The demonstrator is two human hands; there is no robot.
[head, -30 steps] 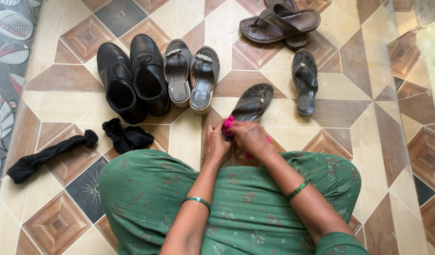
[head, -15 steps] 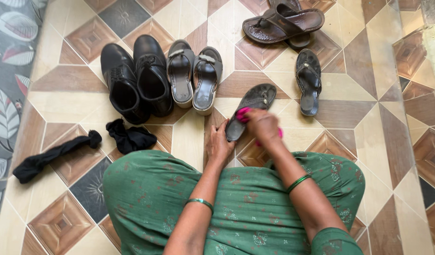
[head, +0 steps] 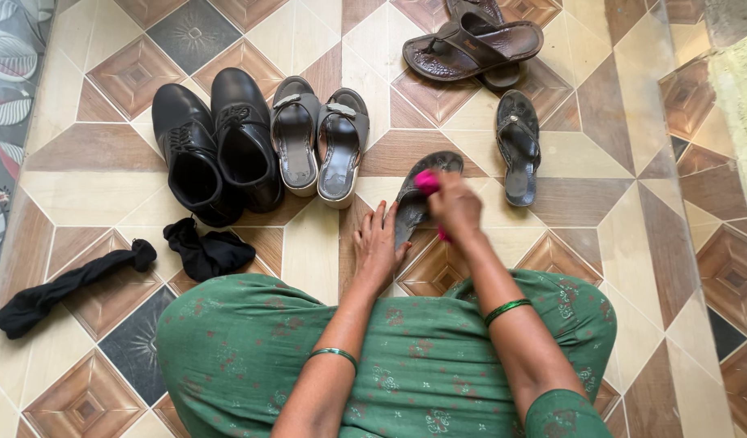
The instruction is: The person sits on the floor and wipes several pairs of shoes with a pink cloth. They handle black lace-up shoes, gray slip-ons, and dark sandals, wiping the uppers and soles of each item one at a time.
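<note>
Head view, looking straight down at a tiled floor [head: 584, 162] with brown, cream and dark diamond patterns. Sitting low in green printed clothing [head: 406, 357], a green bangle on each wrist.

Right hand [head: 455, 207] closed around a pink cloth [head: 427, 181], pressed onto the footbed of a dark sandal [head: 418, 195] near frame centre. Cloth poking out at the top of the fist, a bit more pink showing under the palm. Left hand [head: 377, 247] at about 8 o'clock from the sandal, fingers spread fairly wide and flat, fingertips touching the sandal's heel edge, holding nothing.

Matching dark sandal [head: 517, 146] lying by itself at roughly 2 o'clock from the one under the cloth, well apart from it. At 12 o'clock, top of frame, 2 brown flip-flops [head: 471, 45] stacked crosswise. At 10 o'clock, 1 pair of grey wedge sandals [head: 318, 138] side by side, and just left of those, touching, 1 pair of black lace-up shoes [head: 215, 146].

Down at 8 o'clock, 2 black socks: 1 bunched up [head: 207, 251] just below the lace-ups, 1 stretched out long [head: 65, 284] further left. Leaf-print mat [head: 4, 81] along the left edge.
</note>
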